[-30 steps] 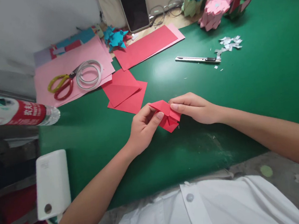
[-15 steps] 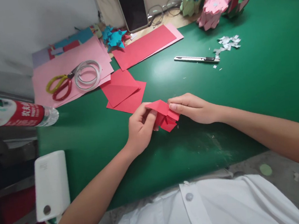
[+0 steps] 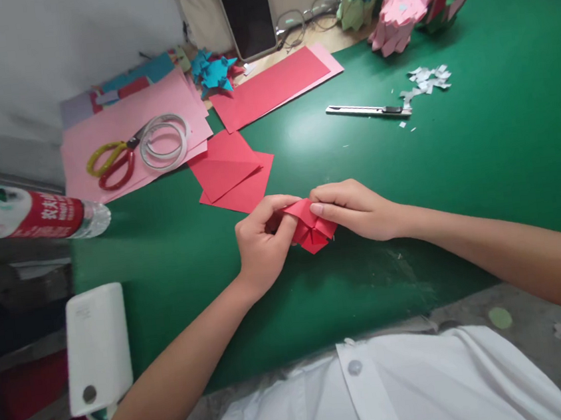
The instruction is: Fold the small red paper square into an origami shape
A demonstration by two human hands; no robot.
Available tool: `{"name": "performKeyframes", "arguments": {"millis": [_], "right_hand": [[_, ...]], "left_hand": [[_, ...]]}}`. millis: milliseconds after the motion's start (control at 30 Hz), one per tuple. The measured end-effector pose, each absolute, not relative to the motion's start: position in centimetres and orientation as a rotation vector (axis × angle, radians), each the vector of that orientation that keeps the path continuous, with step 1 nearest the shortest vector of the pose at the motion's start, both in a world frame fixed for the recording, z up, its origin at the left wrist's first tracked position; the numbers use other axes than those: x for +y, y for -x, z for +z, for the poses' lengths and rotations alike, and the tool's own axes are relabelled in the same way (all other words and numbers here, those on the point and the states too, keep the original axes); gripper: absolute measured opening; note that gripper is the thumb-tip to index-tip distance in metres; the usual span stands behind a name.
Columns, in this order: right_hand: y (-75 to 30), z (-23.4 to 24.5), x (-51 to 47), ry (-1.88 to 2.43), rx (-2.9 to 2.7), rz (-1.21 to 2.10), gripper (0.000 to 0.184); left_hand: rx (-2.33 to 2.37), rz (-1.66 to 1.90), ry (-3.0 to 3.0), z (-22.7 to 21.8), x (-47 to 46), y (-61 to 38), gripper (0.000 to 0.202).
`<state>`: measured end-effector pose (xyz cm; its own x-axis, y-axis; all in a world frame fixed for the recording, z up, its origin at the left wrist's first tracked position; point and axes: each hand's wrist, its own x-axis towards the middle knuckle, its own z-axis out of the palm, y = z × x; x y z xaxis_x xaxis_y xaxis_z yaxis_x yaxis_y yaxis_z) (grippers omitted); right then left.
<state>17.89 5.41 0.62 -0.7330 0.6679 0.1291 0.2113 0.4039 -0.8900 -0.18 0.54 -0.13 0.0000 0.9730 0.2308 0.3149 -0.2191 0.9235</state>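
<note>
A big green surface (image 3: 504,146) lies under everything. On it are pink sheets (image 3: 124,123), then a long red strip (image 3: 272,87), then some loose red pieces (image 3: 231,168), all just lying there with no hand on them. The two hands are in the middle, near the front edge. The left hand (image 3: 264,242) is nearly closed and pinches one side of a folded red paper (image 3: 311,230). The right hand (image 3: 355,210) is closed up too, with its thumb pressing on the paper's other side. That paper is held between them, just in front of the loose red pieces. It looks about half done, I think: many folds are made, but some flaps stick up and do not lie flat. The smallest things are white paper scraps (image 3: 427,79), well apart from the hands.
</note>
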Motion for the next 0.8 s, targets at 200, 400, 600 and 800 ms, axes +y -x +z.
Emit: {"name": "performKeyframes", "arguments": {"millis": [200, 400, 600, 800], "right_hand": [[-17.96, 0.43, 5.53, 0.702, -2.295, 1.178, 0.037], [-18.14, 0.71, 5.58, 0.695, -2.357, 1.174, 0.035], [-18.04, 0.85, 5.57, 0.72, -2.379, 1.175, 0.033], [-17.67, 0.76, 4.96, 0.865, -2.342, 1.101, 0.029]], "left_hand": [[1.384, 1.222, -1.672, -0.29, 0.66, 0.29, 0.014], [1.389, 1.188, -1.722, -0.26, 0.64, 0.21, 0.026], [1.403, 1.189, -1.811, -0.21, 0.53, 0.2, 0.025], [1.353, 1.201, -1.861, -0.4, 0.66, 0.37, 0.026]]}}
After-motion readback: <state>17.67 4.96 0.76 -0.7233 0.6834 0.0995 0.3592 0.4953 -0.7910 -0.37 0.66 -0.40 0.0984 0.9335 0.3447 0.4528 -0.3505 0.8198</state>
